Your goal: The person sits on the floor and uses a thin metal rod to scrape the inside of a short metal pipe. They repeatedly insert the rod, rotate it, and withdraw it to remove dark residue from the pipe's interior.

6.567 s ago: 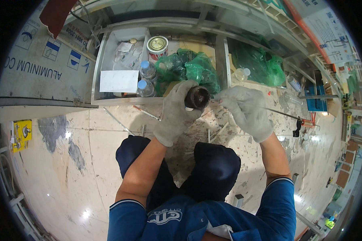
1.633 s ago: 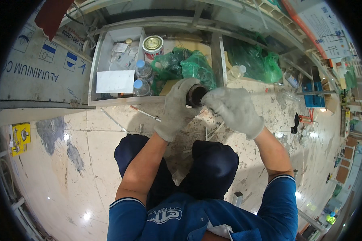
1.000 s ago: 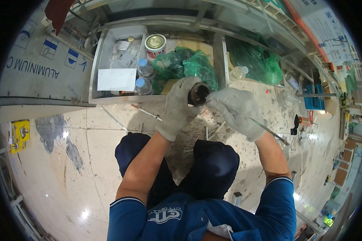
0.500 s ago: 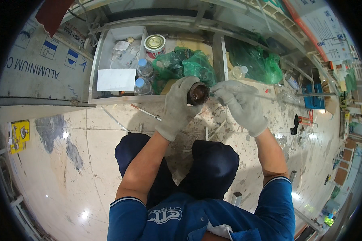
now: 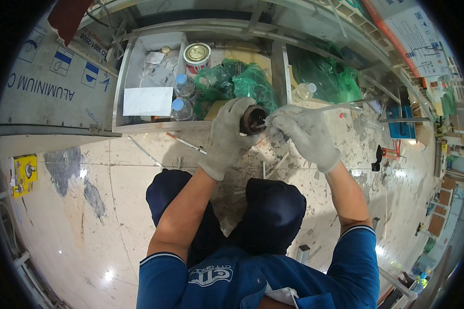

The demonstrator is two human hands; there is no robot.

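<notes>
My left hand (image 5: 229, 135), in a pale work glove, is wrapped round a small dark round container (image 5: 253, 119). Its open mouth faces up, and the inside looks dark brown and glossy. Pinched in my gloved right hand (image 5: 307, 135) is a long thin pale stick (image 5: 340, 107). Its short end reaches into the container's mouth, while the long end sticks out to the right. Both hands are above the floor, in front of a tray-like frame (image 5: 165, 126). Just behind the container lies a crumpled green plastic bag (image 5: 252, 85).
The frame holds two blue-capped bottles (image 5: 182, 109), a paint can (image 5: 197, 55) and a white sheet (image 5: 148, 102). On the right stand a clear bottle (image 5: 306, 91) and a blue box (image 5: 401, 123). Thin strips (image 5: 186, 142) lie on the stained tile floor (image 5: 129, 206).
My right hand has moved slightly left, and the stick's end has gone from beside the container's rim into its mouth. My left hand and the container stay in place.
</notes>
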